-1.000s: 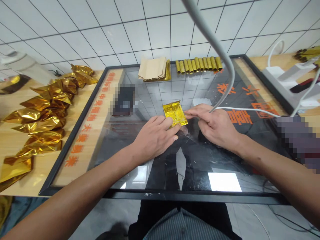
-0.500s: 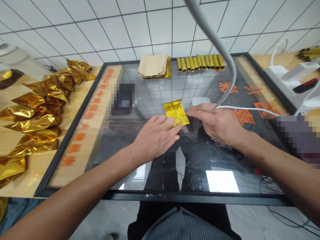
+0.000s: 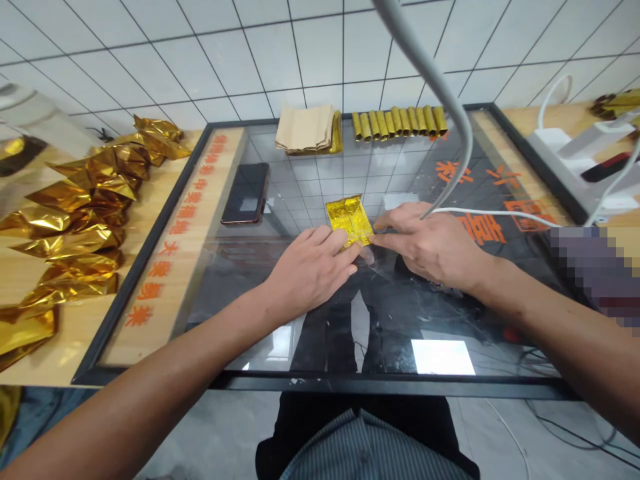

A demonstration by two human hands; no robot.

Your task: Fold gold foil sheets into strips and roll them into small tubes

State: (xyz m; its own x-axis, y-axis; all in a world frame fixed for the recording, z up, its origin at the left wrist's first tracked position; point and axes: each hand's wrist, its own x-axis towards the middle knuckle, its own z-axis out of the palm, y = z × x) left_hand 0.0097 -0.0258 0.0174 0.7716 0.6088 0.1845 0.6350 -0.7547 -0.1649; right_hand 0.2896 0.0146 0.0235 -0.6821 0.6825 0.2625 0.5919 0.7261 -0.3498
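Observation:
A small square of gold foil paper (image 3: pixel 349 215), creased with a fold along its near edge, lies on the glass tabletop in front of me. My left hand (image 3: pixel 313 268) covers its near left corner, the fingers bent and pressed onto the near edge. From the other side, my right hand (image 3: pixel 433 243) reaches to the near right corner. One stretched fingertip touches that corner, while another finger stays slightly apart farther back. The underside of the paper is hidden.
Behind stand a stack of brown paper sheets (image 3: pixel 304 129) and a row of rolled gold tubes (image 3: pixel 400 123). A phone (image 3: pixel 245 193) lies left. Folded gold foil shapes (image 3: pixel 85 193) line the left side. A grey flexible arm (image 3: pixel 443 80) hangs in front; a power strip (image 3: pixel 575 167) sits right.
A right-hand finger has come down to the near right corner of the gold foil paper. My left hand stays at the near left edge, and the near fold looks flatter.

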